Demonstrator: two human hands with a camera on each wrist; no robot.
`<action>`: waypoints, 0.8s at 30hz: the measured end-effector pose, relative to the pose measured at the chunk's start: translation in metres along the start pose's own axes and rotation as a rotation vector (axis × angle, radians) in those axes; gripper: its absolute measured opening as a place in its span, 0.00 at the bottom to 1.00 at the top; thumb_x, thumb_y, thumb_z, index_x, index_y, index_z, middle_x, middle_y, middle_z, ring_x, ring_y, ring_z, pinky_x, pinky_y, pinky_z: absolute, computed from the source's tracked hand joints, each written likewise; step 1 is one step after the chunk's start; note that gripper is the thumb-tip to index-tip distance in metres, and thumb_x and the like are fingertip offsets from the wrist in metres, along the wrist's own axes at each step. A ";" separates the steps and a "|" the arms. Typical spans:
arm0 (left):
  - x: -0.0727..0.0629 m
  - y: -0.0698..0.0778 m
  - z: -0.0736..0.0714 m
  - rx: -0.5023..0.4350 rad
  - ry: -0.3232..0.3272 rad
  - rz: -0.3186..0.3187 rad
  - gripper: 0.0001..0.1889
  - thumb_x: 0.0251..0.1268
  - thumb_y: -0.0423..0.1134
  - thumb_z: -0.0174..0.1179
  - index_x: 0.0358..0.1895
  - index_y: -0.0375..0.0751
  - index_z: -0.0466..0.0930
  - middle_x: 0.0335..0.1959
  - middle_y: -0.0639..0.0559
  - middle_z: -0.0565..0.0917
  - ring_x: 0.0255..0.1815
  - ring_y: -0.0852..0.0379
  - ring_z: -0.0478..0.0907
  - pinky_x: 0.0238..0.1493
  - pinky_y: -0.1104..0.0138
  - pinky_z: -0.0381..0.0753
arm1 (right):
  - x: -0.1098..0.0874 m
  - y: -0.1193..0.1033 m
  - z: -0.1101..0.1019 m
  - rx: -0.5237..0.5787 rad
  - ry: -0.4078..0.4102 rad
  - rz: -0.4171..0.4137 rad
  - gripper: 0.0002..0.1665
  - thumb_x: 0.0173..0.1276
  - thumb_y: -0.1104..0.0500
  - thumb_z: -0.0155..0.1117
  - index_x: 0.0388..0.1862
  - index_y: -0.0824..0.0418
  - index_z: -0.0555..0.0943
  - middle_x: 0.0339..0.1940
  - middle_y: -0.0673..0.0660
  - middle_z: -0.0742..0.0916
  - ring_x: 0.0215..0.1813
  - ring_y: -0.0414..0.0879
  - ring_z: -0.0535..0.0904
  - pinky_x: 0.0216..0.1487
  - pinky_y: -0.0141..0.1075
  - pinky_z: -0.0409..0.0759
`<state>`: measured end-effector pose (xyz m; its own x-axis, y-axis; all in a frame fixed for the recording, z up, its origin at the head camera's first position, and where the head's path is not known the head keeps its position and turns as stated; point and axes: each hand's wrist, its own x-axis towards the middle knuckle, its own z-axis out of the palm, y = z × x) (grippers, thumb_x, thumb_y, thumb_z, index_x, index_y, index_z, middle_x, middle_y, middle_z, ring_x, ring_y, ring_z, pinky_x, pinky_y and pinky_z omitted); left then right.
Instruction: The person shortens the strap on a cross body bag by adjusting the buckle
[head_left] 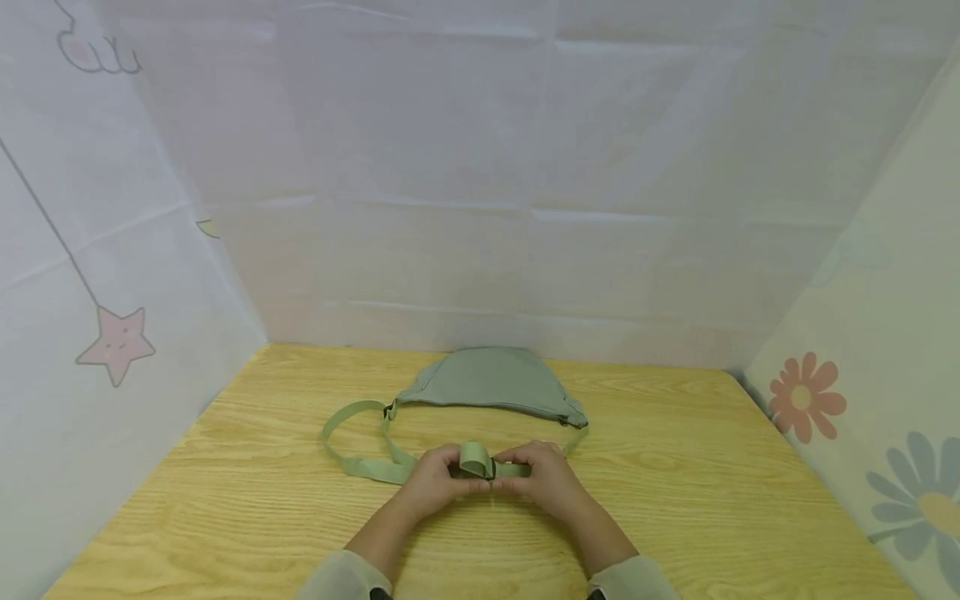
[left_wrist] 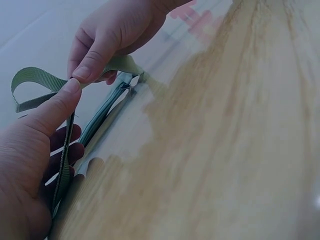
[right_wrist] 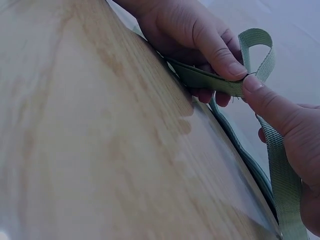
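Observation:
A grey-green waist bag (head_left: 487, 379) lies at the back of the wooden table, its light green strap (head_left: 375, 469) trailing toward me. My left hand (head_left: 433, 482) pinches the strap just left of a small dark buckle (head_left: 491, 468). From the other side my right hand (head_left: 547, 479) pinches the strap at the buckle's right. Between the hands a loop of webbing (left_wrist: 32, 75) stands up from the buckle. Both thumbs nearly meet there in the right wrist view, where the thumbs and fingers hide most of the buckle.
On the left the strap makes a wide curve and passes a dark adjuster (head_left: 388, 411) at the bag's corner. Pale printed sheets (head_left: 480, 167) wall the wooden table (head_left: 675, 500) at the back and on both sides.

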<state>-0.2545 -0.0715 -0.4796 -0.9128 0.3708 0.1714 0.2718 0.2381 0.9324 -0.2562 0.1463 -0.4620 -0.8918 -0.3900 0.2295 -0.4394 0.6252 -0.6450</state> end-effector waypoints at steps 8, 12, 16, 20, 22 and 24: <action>0.000 -0.001 0.001 0.034 -0.004 0.028 0.16 0.51 0.36 0.74 0.44 0.41 0.86 0.43 0.48 0.86 0.39 0.70 0.76 0.44 0.72 0.77 | -0.001 0.000 0.000 -0.001 -0.006 -0.036 0.25 0.54 0.42 0.74 0.50 0.48 0.87 0.35 0.40 0.87 0.37 0.34 0.72 0.50 0.38 0.64; 0.000 0.000 0.000 0.088 -0.018 0.039 0.15 0.51 0.39 0.75 0.43 0.42 0.86 0.43 0.49 0.86 0.42 0.67 0.77 0.46 0.71 0.77 | -0.001 0.000 0.000 0.012 -0.018 -0.034 0.24 0.55 0.42 0.74 0.50 0.48 0.87 0.33 0.41 0.87 0.37 0.35 0.71 0.48 0.37 0.64; 0.000 0.000 -0.002 0.175 -0.004 0.051 0.15 0.51 0.42 0.75 0.42 0.42 0.86 0.41 0.51 0.86 0.42 0.64 0.77 0.47 0.71 0.75 | -0.002 -0.001 -0.001 0.021 -0.025 -0.012 0.23 0.56 0.42 0.74 0.50 0.49 0.87 0.33 0.41 0.86 0.39 0.37 0.71 0.46 0.35 0.66; 0.000 0.001 -0.003 0.214 0.004 0.059 0.15 0.51 0.43 0.75 0.42 0.42 0.86 0.39 0.52 0.85 0.40 0.65 0.75 0.44 0.71 0.74 | -0.002 -0.002 0.000 0.063 -0.044 0.012 0.24 0.57 0.44 0.75 0.50 0.51 0.86 0.31 0.44 0.84 0.36 0.37 0.71 0.40 0.32 0.70; 0.000 0.000 -0.003 0.219 0.000 0.065 0.15 0.51 0.43 0.75 0.41 0.42 0.86 0.39 0.53 0.85 0.39 0.66 0.75 0.44 0.72 0.74 | -0.002 -0.001 0.000 0.092 -0.059 0.019 0.25 0.57 0.45 0.75 0.51 0.53 0.86 0.30 0.45 0.83 0.32 0.36 0.71 0.35 0.30 0.72; 0.000 0.000 -0.003 0.227 0.000 0.073 0.14 0.51 0.43 0.75 0.40 0.42 0.86 0.37 0.53 0.84 0.36 0.67 0.73 0.41 0.72 0.73 | -0.002 -0.001 0.001 0.112 -0.071 0.027 0.26 0.56 0.45 0.76 0.51 0.55 0.85 0.30 0.46 0.82 0.30 0.35 0.70 0.31 0.29 0.73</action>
<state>-0.2554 -0.0741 -0.4787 -0.8879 0.3948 0.2359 0.3989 0.4059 0.8222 -0.2540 0.1452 -0.4622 -0.8914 -0.4233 0.1618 -0.3973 0.5584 -0.7283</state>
